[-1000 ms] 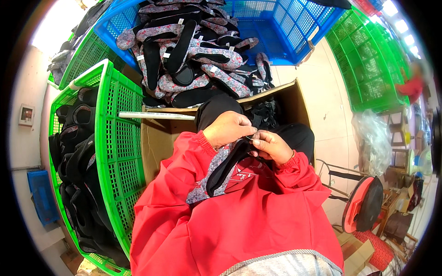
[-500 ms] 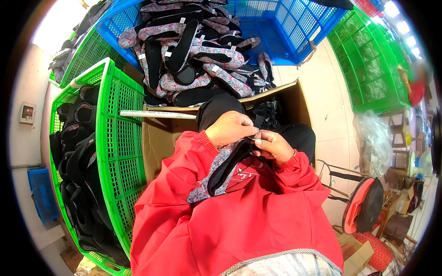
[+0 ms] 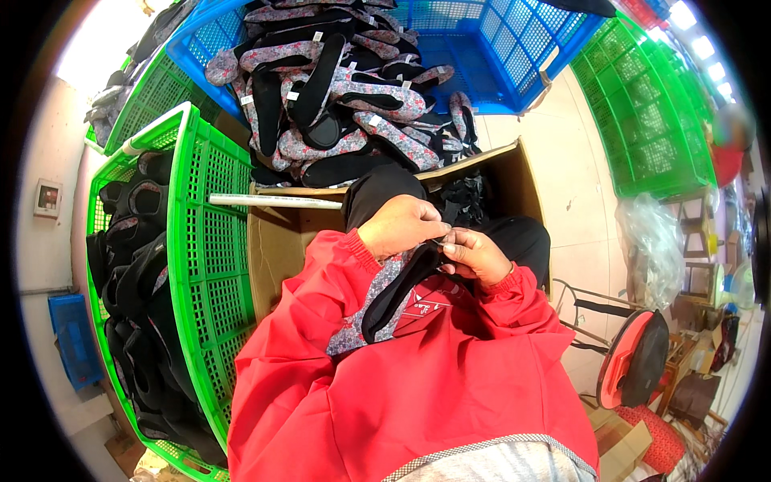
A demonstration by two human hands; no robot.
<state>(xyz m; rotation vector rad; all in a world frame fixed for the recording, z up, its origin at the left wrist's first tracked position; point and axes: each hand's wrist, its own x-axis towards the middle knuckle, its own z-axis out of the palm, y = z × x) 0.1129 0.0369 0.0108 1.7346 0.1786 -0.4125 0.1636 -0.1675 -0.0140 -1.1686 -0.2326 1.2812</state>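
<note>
Labels first: we count several small white tags (image 3: 293, 95) on the heap of slippers (image 3: 381, 98), all too tiny for us to read. There's a white print (image 3: 419, 303) on the chest of the red smock (image 3: 450, 386), partly lost in folds, and a small framed plate (image 3: 47, 198) on the left wall, also unreadable at this size.

Grip: both hands pinch narrow, fingertips nearly meeting. The left hand (image 3: 405, 226) has its fingers closed on the upper end of 1 floral slipper (image 3: 387, 305) with a black sole; the right hand (image 3: 479, 255) pinches at that same end, thumb against forefinger (the exact bit between the tips is hidden, so we can't tell whether it's edge or thread). The slipper hangs tilted in front of the smock, lower end toward the left sleeve; we can't tell if it touches the cloth.

Around: the heap sits at the blue crate (image 3: 454, 68) ahead, an open cardboard box (image 3: 522, 181) is just beyond the hands, and a green crate (image 3: 215, 281) at left holds black footwear (image 3: 144, 281).
</note>
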